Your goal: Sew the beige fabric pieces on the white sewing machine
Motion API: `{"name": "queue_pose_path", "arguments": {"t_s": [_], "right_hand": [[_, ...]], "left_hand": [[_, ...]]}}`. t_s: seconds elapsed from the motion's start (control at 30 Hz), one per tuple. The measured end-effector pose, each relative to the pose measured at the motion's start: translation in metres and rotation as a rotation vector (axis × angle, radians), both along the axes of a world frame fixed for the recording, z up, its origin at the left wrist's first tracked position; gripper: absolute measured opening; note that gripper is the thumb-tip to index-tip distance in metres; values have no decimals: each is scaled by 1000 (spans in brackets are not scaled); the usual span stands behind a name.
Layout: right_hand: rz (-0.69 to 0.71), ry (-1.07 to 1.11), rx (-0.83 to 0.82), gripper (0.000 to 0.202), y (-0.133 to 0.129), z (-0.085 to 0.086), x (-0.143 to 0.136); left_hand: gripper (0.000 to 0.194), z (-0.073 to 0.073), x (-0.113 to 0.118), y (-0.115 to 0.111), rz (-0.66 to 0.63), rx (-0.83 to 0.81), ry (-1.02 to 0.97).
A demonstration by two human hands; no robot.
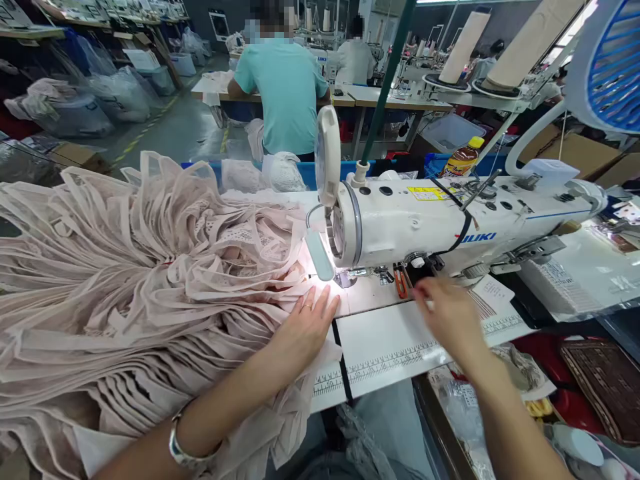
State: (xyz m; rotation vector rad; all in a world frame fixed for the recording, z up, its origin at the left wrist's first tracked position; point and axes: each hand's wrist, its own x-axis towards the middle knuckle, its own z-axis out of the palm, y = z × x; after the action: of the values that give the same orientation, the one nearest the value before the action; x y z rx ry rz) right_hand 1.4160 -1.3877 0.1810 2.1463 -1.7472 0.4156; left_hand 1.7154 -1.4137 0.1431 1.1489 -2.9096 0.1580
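Note:
My left hand (309, 325) lies flat with fingers stretched out on pale pink fabric (295, 300), just in front of the lit needle area of a white sewing machine (385, 220). A large heap of pale pink garment pieces (150, 287) with lace and narrow edges spreads to the left of that hand. Over the right part of the machine bed is my right hand (447, 317), its fingers curled and smeared by motion; whether it holds anything is unclear. Left of it, orange-handled thread snips (400, 281) rest under the machine arm.
A printed ruler (390, 359) runs along the front edge of the bed. Thread cones (465, 47) and a blue fan (613, 67) stand at upper right. A bottle (463, 159) is behind the machine. A person in a teal shirt (283, 87) sits ahead. An open drawer (450, 420) is below right.

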Motion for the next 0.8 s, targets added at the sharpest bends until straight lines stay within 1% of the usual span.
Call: {"name": "queue_pose_path", "arguments": {"t_s": [0.03, 0.1, 0.13, 0.17, 0.27, 0.37, 0.4, 0.43, 0.47, 0.53, 0.57, 0.6, 0.63, 0.67, 0.7, 0.73, 0.77, 0.8], "right_hand": [[-103, 9, -76, 28, 9, 6, -21], [-271, 94, -104, 36, 24, 14, -60], [-331, 83, -86, 40, 30, 15, -75], [-360, 37, -31, 39, 34, 16, -88], [-422, -148, 64, 34, 38, 16, -106], [-468, -234, 109, 36, 37, 22, -108], [-474, -235, 98, 38, 36, 25, -105], [-479, -224, 51, 41, 36, 29, -101], [-487, -204, -35, 43, 37, 32, -94], [-484, -180, -280, 46, 38, 35, -73], [-466, -205, -386, 45, 37, 34, -59], [-408, -277, -460, 42, 36, 31, -43], [-284, -396, -422, 38, 33, 26, -27], [-153, -544, -290, 35, 29, 20, -10], [-23, -668, -80, 33, 24, 13, 6], [78, -753, 117, 33, 17, 4, 20], [158, -794, 240, 34, 10, -5, 33], [196, -801, 291, 33, 3, -14, 43]], "left_hand": [[48, 1, -3, -3, -9, -1, 18], [34, 5, -7, -9, -54, 46, 21], [29, 8, -8, -11, -81, 76, 11], [26, 12, -9, -12, -97, 93, -1], [28, 18, -10, -11, -72, 37, -48], [27, 20, -7, -8, -34, -5, -155], [26, 21, -6, -7, -31, -6, -181], [24, 21, -6, -7, -34, -9, -191], [23, 22, -5, -8, -43, -18, -187], [22, 23, -4, -10, -63, -39, -151], [22, 23, -4, -12, -66, -45, -129], [21, 23, -3, -13, -63, -45, -106], [21, 23, -3, -15, -62, -37, -82], [20, 22, -3, -15, -64, -21, -60], [20, 20, -3, -16, -67, -1, -42], [20, 18, -2, -15, -67, 18, -29], [22, 16, -1, -15, -61, 33, -19], [24, 14, 1, -15, -47, 44, -8]]}}
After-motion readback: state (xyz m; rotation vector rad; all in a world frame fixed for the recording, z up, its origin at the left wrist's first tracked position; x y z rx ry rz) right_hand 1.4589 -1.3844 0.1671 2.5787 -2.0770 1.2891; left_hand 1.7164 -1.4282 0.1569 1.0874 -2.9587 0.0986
